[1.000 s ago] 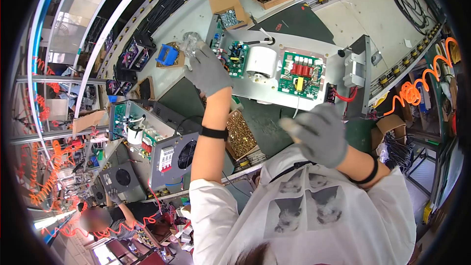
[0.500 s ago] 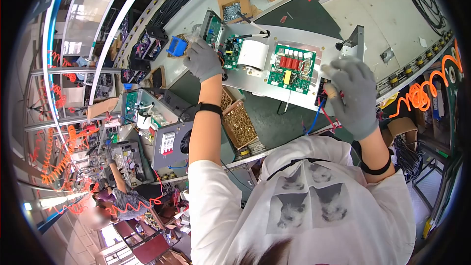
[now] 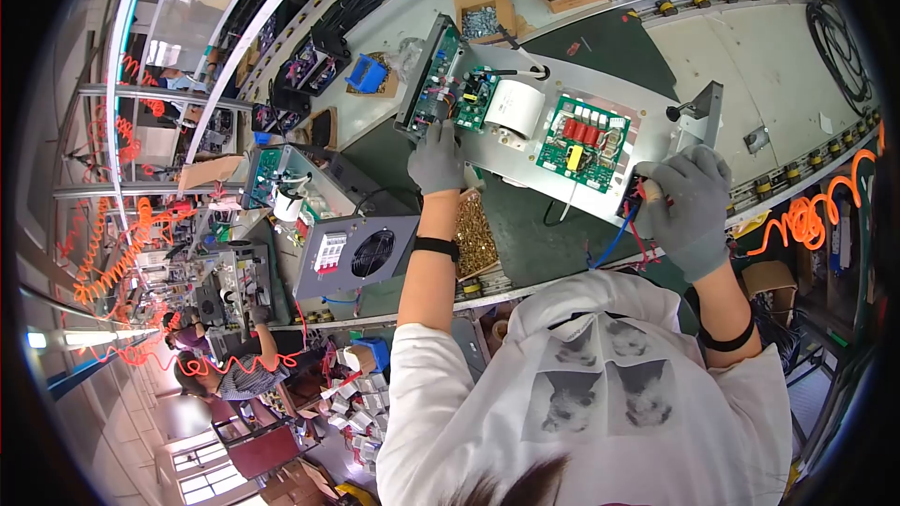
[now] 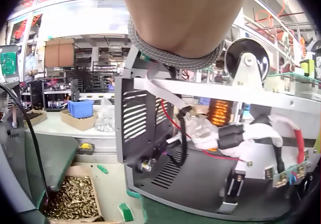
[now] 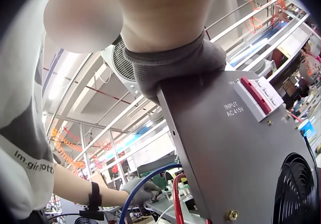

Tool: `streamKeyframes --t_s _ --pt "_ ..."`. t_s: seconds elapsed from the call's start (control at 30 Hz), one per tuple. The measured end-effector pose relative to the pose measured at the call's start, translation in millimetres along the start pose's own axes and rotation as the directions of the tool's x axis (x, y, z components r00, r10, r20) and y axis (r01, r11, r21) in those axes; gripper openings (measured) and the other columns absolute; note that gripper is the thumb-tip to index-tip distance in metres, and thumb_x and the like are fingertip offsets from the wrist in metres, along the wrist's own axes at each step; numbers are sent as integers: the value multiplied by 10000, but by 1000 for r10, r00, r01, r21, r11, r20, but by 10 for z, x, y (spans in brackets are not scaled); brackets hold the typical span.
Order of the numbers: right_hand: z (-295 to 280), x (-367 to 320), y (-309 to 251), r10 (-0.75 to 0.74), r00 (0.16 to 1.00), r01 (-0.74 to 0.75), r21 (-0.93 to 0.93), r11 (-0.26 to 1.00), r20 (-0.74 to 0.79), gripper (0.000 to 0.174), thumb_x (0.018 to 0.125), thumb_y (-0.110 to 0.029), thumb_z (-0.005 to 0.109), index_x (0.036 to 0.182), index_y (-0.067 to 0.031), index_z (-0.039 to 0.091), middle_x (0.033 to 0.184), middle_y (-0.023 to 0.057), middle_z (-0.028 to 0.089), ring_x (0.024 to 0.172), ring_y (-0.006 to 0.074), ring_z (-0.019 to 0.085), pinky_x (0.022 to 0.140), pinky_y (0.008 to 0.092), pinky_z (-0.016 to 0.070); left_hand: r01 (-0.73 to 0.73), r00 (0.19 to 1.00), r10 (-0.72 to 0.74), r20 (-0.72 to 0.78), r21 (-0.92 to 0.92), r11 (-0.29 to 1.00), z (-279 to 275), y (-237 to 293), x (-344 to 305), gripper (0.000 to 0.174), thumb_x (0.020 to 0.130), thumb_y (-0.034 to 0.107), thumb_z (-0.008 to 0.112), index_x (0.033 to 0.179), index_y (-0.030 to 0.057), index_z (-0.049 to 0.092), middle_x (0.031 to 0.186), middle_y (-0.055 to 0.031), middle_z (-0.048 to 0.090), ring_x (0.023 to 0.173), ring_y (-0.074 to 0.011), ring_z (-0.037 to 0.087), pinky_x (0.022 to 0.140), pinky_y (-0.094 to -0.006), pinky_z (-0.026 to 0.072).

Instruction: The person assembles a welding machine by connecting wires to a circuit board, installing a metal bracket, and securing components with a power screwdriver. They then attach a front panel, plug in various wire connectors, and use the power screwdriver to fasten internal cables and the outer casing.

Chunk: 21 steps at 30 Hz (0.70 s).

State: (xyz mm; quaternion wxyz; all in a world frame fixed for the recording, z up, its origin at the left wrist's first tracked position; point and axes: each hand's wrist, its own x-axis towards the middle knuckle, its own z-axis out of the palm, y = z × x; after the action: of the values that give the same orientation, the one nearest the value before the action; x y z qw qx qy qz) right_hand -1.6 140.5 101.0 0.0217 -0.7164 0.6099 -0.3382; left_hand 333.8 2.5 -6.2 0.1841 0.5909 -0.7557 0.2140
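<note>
A grey metal chassis (image 3: 497,152) lies in front of me in the head view, holding green circuit boards (image 3: 581,142) and a white cylinder (image 3: 516,109). My gloved left hand (image 3: 436,159) reaches over its near edge at the left end, fingertips at the wires beside the small board (image 3: 476,98); I cannot tell whether they pinch anything. At the opposite end, my gloved right hand (image 3: 689,211) grips the top edge of the end panel (image 5: 225,133), which carries a fan and a red-and-white breaker (image 5: 258,98). Red and blue wires (image 3: 614,242) hang beside that hand.
A second unit with a fan panel (image 3: 356,253) stands to the left. Boxes of brass screws (image 3: 476,236) and silver hardware (image 3: 483,21) lie around the chassis, with a blue bin (image 3: 366,73) beyond. An orange coiled hose (image 3: 806,223) hangs at right. Other people work further left.
My left hand has moved from the chassis's left corner to the wires inside its near edge. My right hand, which was off the chassis a second ago, has come to the end panel.
</note>
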Motion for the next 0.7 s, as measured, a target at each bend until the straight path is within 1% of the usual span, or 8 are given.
streamKeyframes --t_s 0.1,0.17,0.4,0.47,0.5,0.57,0.6,0.7 --pt "6 4 -14 6 1000 -6 -11 1000 12 152 711 -113 617 842 -93 690 732 54 593 805 248 526 839 384 382 -56 983 28 183 145 988 -38 -24 158 196 747 182 603 940 146 606 941 -9 596 685 -223 639 587 -403 510" --pt "-14 12 -37 34 999 -33 -36 999 37 141 724 -127 613 836 -85 686 734 59 590 820 253 519 837 391 380 10 898 -88 430 181 983 -79 30 262 102 806 211 556 863 132 590 961 -54 592 734 -261 639 609 -401 516" --pt "13 -15 -16 35 999 -35 -38 999 19 134 738 -138 608 831 -78 683 734 53 581 836 255 507 835 393 362 128 877 -193 439 173 977 -135 197 141 96 810 181 556 854 121 617 1025 -81 583 739 -278 639 639 -414 522" --pt "15 -19 3 15 1000 -15 7 1000 0 135 737 -144 613 833 -79 682 737 52 579 842 253 506 837 389 356 -15 970 27 243 -50 999 -313 239 -73 162 828 182 553 950 108 628 1049 -77 586 731 -290 636 640 -418 515" --pt "17 -15 0 15 1000 -15 -6 1000 -1 135 737 -144 613 833 -79 682 737 52 579 842 253 506 837 389 356 -15 971 30 238 -62 998 -373 286 -157 162 828 182 553 950 108 628 1049 -77 586 731 -290 636 640 -418 515" --pt "5 -13 -31 14 999 -14 -12 1000 36 138 734 -149 617 836 -75 673 746 58 579 845 254 506 838 396 357 31 971 75 225 -432 901 -473 439 -343 242 866 210 531 1067 88 591 1053 -85 585 731 -287 629 622 -408 505" --pt "-21 0 -69 11 999 -10 -26 1000 41 138 734 -149 617 836 -75 673 746 58 579 845 254 506 838 396 357 37 972 71 223 -444 895 -507 540 -412 242 866 210 531 1067 88 591 1053 -85 585 731 -287 629 622 -408 505" --pt "-134 89 -163 -42 992 58 -128 990 123 157 742 -166 620 859 -70 662 792 66 587 840 263 516 816 401 376 112 984 19 174 -710 695 -608 882 -417 307 897 231 501 1163 86 551 1057 -111 581 797 -280 621 655 -378 502"
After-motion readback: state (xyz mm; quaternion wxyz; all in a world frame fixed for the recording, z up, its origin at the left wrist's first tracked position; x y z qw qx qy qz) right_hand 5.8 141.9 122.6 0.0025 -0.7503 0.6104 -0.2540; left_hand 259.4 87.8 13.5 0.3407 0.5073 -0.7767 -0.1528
